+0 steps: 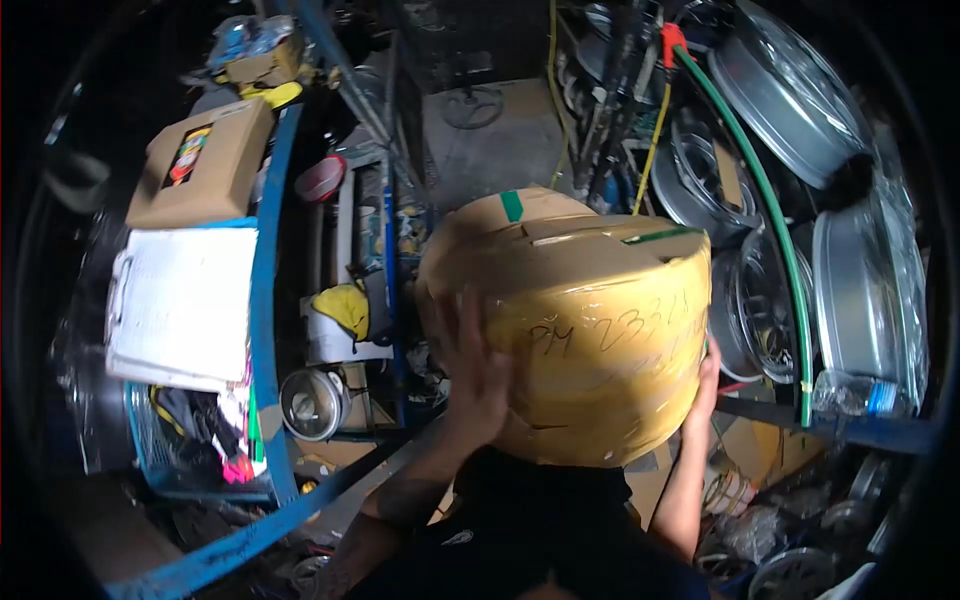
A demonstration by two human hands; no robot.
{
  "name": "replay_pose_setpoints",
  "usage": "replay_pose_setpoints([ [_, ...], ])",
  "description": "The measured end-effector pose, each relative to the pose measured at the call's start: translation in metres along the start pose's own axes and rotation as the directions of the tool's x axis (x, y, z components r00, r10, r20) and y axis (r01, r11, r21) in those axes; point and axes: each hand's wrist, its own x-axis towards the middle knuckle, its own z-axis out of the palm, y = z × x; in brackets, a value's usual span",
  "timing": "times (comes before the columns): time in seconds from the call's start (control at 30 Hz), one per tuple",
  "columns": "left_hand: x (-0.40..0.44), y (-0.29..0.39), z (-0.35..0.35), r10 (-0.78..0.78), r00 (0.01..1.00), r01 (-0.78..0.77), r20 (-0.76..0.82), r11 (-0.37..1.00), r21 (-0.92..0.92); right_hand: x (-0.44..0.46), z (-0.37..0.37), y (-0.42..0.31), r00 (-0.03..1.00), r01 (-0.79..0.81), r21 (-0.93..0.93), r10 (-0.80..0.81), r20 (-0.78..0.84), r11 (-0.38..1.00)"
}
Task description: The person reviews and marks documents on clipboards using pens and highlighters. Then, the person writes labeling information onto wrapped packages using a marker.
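Observation:
A large round package (590,370), cardboard wrapped in shiny yellow tape, is held close against my chest. Dark handwriting and strips of green tape mark it. Behind its top edge shows another rounded cardboard section (470,215); I cannot tell if this is a second package. My left hand (478,365) presses against the package's left side, fingers pointing up and slightly blurred. On the opposite side, my right hand (706,390) grips the edge, its fingers partly hidden behind the package.
To the left, a blue-framed rack (283,190) carries a cardboard box (200,165), a clipboard with papers (185,305) and a blue basket (150,450). Several metal wheel rims (790,95) fill the right racks, near a green hose (770,195) and a plastic bottle (855,393). A walkway floor (495,130) lies ahead.

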Motion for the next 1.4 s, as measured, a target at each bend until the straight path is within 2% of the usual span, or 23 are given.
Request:
replay_pose_setpoints([
  [0.07, 0.032, -0.020, -0.007, 0.143, 0.988, -0.145, 0.049, 0.989, 0.035, -0.060, 0.004, 0.035, 0.985, 0.038, -0.140, -0.061, -0.162, 0.989],
  [0.13, 0.066, -0.040, -0.011, 0.295, 0.948, -0.307, 0.116, 0.947, 0.097, -0.124, -0.006, 0.031, 0.995, -0.003, -0.351, -0.032, -0.095, 0.936],
  [0.17, 0.083, -0.043, -0.016, 0.349, 0.922, -0.362, 0.169, 0.931, 0.052, -0.145, -0.016, 0.036, 0.996, -0.085, -0.227, 0.076, -0.047, 0.970],
  [0.2, 0.097, -0.047, -0.022, 0.404, 0.889, -0.415, 0.217, 0.910, 0.007, -0.160, -0.021, 0.043, 0.974, -0.227, 0.093, 0.224, 0.038, 0.969],
  [0.33, 0.122, -0.070, -0.041, 0.312, 0.912, -0.393, 0.266, 0.848, 0.356, -0.152, -0.031, 0.072, 0.815, -0.358, 0.418, 0.498, -0.296, 0.835],
  [0.4, 0.121, -0.136, -0.042, 0.230, 0.937, -0.300, 0.262, 0.915, 0.269, -0.125, -0.016, 0.085, 0.807, -0.407, 0.440, 0.541, -0.237, 0.801],
  [0.43, 0.113, -0.157, -0.040, -0.190, 0.938, 0.244, 0.290, 0.956, -0.162, -0.115, -0.004, 0.107, 0.795, -0.428, 0.523, 0.582, -0.171, 0.737],
  [0.5, 0.111, -0.199, -0.041, -0.501, 0.690, 0.718, 0.522, 0.388, -0.578, -0.086, 0.032, 0.148, 0.861, -0.432, 0.629, 0.502, 0.077, 0.646],
  [0.53, 0.115, -0.212, -0.045, -0.491, 0.667, 0.719, 0.561, 0.227, -0.657, -0.075, 0.055, 0.177, 0.796, -0.493, 0.635, 0.603, 0.052, 0.594],
  [0.57, 0.097, -0.179, -0.042, -0.576, 0.698, 0.664, 0.425, 0.299, -0.685, -0.069, 0.084, 0.152, 0.757, -0.558, 0.535, 0.654, 0.014, 0.634],
  [0.7, 0.114, -0.273, -0.032, -0.488, 0.698, 0.713, 0.525, 0.404, -0.573, -0.030, 0.133, 0.210, 0.713, -0.615, 0.495, 0.701, 0.016, 0.614],
  [0.8, 0.080, -0.209, -0.022, -0.501, 0.768, 0.629, 0.399, 0.707, -0.323, -0.010, 0.131, 0.245, 0.694, -0.646, 0.468, 0.720, 0.030, 0.603],
  [0.9, 0.051, -0.189, -0.027, -0.494, 0.804, 0.556, 0.332, 0.822, -0.125, 0.007, 0.111, 0.260, 0.699, -0.652, 0.466, 0.713, 0.063, 0.598],
  [0.93, 0.058, -0.180, -0.026, -0.563, 0.738, 0.616, 0.371, 0.787, -0.030, 0.010, 0.100, 0.268, 0.702, -0.650, 0.474, 0.708, 0.076, 0.594],
  [1.0, 0.095, -0.166, -0.011, -0.308, 0.880, 0.210, 0.362, 0.935, 0.285, 0.005, 0.057, 0.282, 0.717, -0.654, 0.479, 0.681, 0.148, 0.585],
  [1.07, 0.113, -0.112, 0.035, -0.186, 0.962, 0.115, 0.202, 0.941, 0.318, -0.007, 0.016, 0.301, 0.747, -0.633, 0.553, 0.616, 0.252, 0.542],
  [1.13, 0.098, -0.095, 0.043, -0.238, 0.950, 0.208, 0.202, 0.965, 0.158, -0.034, 0.006, 0.343, 0.806, -0.563, 0.730, 0.452, 0.381, 0.388],
  [1.17, 0.092, -0.105, 0.044, -0.169, 0.960, 0.131, 0.221, 0.975, 0.178, -0.041, 0.000, 0.367, 0.823, -0.523, 0.792, 0.429, 0.372, 0.316],
  [1.2, 0.076, -0.092, 0.046, -0.183, 0.957, 0.123, 0.227, 0.958, 0.258, -0.055, 0.005, 0.292, 0.631, -0.544, 0.670, 0.773, -0.071, 0.505],
  [1.23, 0.044, -0.060, 0.052, -0.274, 0.952, 0.183, 0.134, 0.865, 0.467, -0.061, -0.013, 0.354, 0.727, -0.506, 0.750, 0.679, 0.105, 0.427],
  [1.27, 0.027, -0.089, 0.052, -0.270, 0.957, 0.174, 0.100, 0.820, 0.546, -0.073, -0.025, 0.316, 0.557, -0.650, 0.516, 0.812, -0.175, 0.557],
  [1.33, -0.010, -0.104, 0.058, -0.345, 0.937, 0.255, 0.058, 0.787, 0.562, -0.104, -0.058, 0.297, 0.603, -0.779, 0.020, 0.758, -0.249, 0.627],
  [1.4, -0.063, -0.084, 0.085, -0.306, 0.952, 0.275, -0.021, 0.820, 0.502, -0.139, -0.072, 0.357, 0.661, -0.718, 0.234, 0.747, -0.064, 0.655],
])
